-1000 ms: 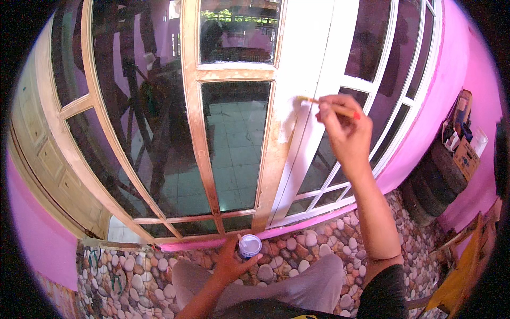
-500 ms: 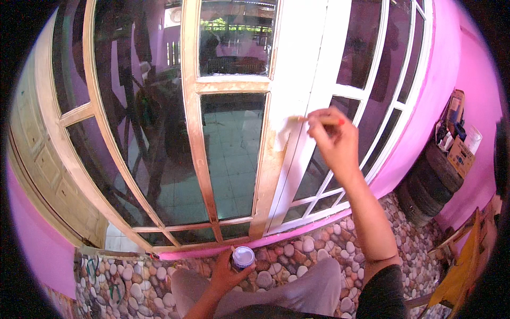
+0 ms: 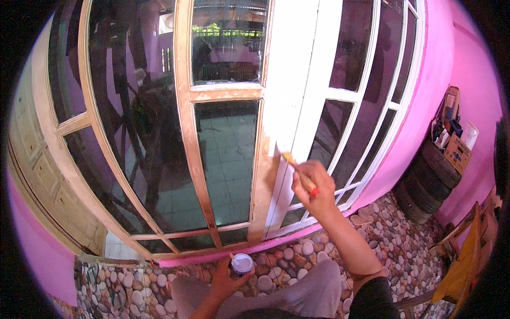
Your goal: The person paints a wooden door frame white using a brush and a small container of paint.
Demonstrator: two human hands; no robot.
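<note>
Pink walls (image 3: 441, 69) frame a glazed wooden door (image 3: 223, 159) whose bare brown frame meets a white-painted upright (image 3: 297, 64); below it runs a floor covering printed with pebbles (image 3: 297, 260). From my remote view off the head camera, the right hand (image 3: 313, 186) is raised against the door, its fingers pinched around a brush (image 3: 295, 166) with a pale handle. The bristles touch the upright just where white paint gives way to bare wood. The fingers are closed tight on the handle, with one red nail showing.

Lower down, the left hand (image 3: 226, 276) curls around a small can (image 3: 242, 262), holding it near the door's bottom rail, just above my grey-clad knee (image 3: 308, 292). The can's top shows white; I cannot tell whether that is paint or a lid. The hand wraps the can from below and behind, thumb to one side.

At far right, well apart from both hands, dark tyres (image 3: 425, 181) are stacked against the wall. A cardboard box (image 3: 458, 151) sits on the stack, with a white container and other small items that are too small to identify. A yellow wooden piece (image 3: 462, 266) leans at the lower right edge. The panes reflect a tiled floor and dim room shapes.
</note>
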